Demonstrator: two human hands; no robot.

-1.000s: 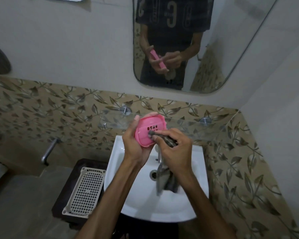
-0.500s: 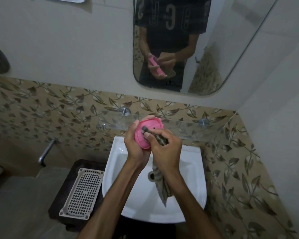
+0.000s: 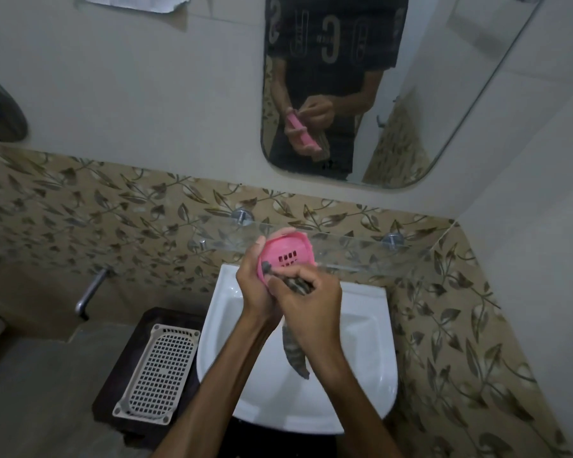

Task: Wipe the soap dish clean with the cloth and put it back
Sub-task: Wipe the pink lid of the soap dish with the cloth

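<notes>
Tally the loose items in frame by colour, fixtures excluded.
Pink: 1, the soap dish, held by the left hand
Grey patterned: 1, the cloth, gripped by the right hand
White: 1, the perforated tray on the dark stand beside the sink
Total: 3

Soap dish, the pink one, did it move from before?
No. The soap dish stays in the same spot before the glass shelf, gripped by the left hand.
</notes>
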